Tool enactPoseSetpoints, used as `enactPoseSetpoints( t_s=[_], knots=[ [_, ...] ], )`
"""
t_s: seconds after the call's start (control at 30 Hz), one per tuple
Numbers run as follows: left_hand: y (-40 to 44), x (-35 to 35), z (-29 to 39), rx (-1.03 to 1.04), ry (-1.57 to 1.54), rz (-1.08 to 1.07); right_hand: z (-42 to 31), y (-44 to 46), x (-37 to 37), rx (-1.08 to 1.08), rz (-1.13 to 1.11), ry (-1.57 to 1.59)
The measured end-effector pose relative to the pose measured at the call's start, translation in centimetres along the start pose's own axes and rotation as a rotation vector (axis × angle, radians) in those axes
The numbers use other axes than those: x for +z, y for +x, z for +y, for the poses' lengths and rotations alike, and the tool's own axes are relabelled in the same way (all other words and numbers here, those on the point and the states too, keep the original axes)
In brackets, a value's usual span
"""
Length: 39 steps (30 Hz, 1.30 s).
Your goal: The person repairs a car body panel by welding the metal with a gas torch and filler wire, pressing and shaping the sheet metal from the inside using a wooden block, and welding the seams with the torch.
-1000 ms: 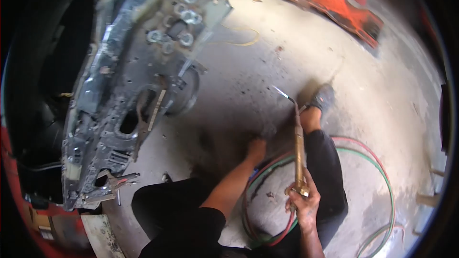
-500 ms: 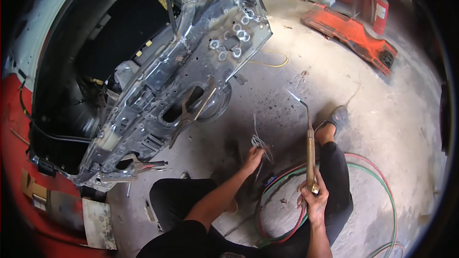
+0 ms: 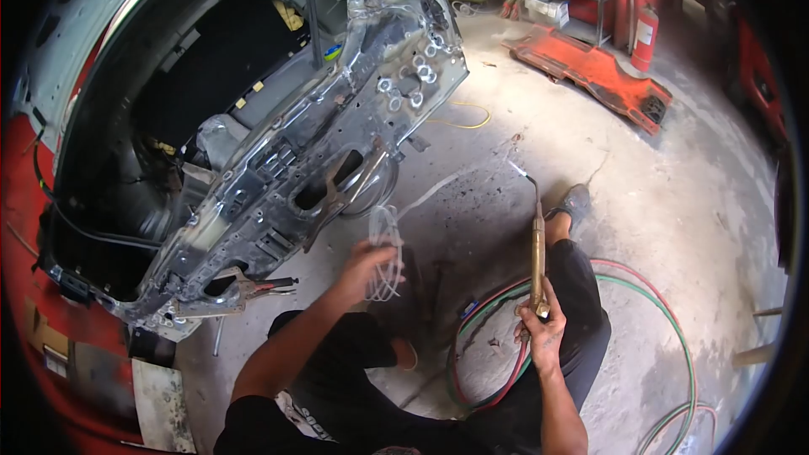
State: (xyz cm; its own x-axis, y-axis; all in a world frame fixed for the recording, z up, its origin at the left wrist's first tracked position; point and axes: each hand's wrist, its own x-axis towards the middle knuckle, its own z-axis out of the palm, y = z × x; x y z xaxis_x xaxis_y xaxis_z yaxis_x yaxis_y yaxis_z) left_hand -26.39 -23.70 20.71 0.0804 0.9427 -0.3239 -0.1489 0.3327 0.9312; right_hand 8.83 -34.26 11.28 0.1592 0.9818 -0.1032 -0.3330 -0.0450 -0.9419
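Note:
My left hand (image 3: 367, 266) is closed around a loose coil of thin metal wire (image 3: 384, 232), blurred by motion. One end of the wire sticks out up and to the right. In my right hand (image 3: 546, 329) is a brass gas welding torch (image 3: 538, 257), held upright with its bent tip pointing away from me. A small bright flame (image 3: 516, 166) burns at the tip, above the floor and apart from the wire. The bare metal rear of a car body (image 3: 362, 114) stands ahead of my left hand, with round weld marks near its corner.
Locking pliers (image 3: 261, 286) are clamped to the panel's lower edge. Red and green hoses (image 3: 666, 312) loop over the floor around my right leg. An orange creeper board (image 3: 590, 72) and a fire extinguisher (image 3: 645, 38) are at the back right. A yellow cord (image 3: 476, 122) lies beyond the panel.
My left hand has swung left and up with the wire coil, towards the car body. The torch in my right hand stays lit and nearly in place. The view has shifted a little.

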Motion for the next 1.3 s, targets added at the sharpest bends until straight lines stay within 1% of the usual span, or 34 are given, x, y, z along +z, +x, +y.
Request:
enactPoseSetpoints(
  t_s=[0.03,0.17,0.27,0.37,0.47,0.5,0.63,0.73,0.77,0.87,0.97,1.07,1.17,1.27,1.3],
  knots=[
    [-1.0,-0.2,1.3,0.046,-0.011,0.02,-0.3,-0.2,0.4,-0.002,-0.003,0.012],
    [-3.2,-0.3,4.9,0.207,0.155,0.053,-1.0,-0.9,3.0,-0.017,-0.022,0.021],
    [-1.5,-2.1,1.5,0.209,0.028,0.081,-0.8,-1.5,5.0,-0.011,-0.055,-0.007],
    [-1.1,0.5,1.2,0.308,-0.015,0.103,-0.2,-1.8,6.4,-0.001,-0.137,-0.032],
    [-1.7,2.2,1.8,0.352,0.116,0.082,1.2,-1.5,6.8,0.02,-0.211,-0.065],
    [-1.8,2.2,1.5,0.29,0.025,0.06,2.0,-1.4,6.7,0.007,-0.224,-0.073],
    [-2.2,2.9,0.3,0.248,0.124,0.026,4.3,-1.3,5.8,0.063,-0.214,-0.062],
    [-2.4,3.1,0.0,0.203,0.262,-0.101,5.1,-1.3,4.8,0.063,-0.186,-0.102],
    [-2.3,3.1,-0.5,0.201,0.274,-0.135,5.1,-1.3,4.6,0.072,-0.167,-0.089],
    [-2.4,3.8,-0.5,0.293,0.337,-0.157,4.4,-1.4,4.4,0.08,-0.114,-0.075],
    [-2.7,4.5,0.4,0.241,0.384,-0.087,3.9,-1.6,4.5,0.076,-0.09,-0.078],
    [-3.1,5.6,1.0,0.299,0.419,-0.043,3.8,-1.8,4.5,0.06,-0.109,-0.104],
    [-2.4,4.1,-0.6,0.465,0.582,0.004,3.7,-1.8,4.6,0.046,-0.131,-0.094],
    [-3.4,3.4,0.6,0.662,0.598,0.157,3.9,-1.4,4.3,0.04,-0.132,-0.07],
    [-3.8,3.1,1.5,0.671,0.658,0.174,4.0,-1.5,4.3,0.046,-0.13,-0.063]
  ],
)
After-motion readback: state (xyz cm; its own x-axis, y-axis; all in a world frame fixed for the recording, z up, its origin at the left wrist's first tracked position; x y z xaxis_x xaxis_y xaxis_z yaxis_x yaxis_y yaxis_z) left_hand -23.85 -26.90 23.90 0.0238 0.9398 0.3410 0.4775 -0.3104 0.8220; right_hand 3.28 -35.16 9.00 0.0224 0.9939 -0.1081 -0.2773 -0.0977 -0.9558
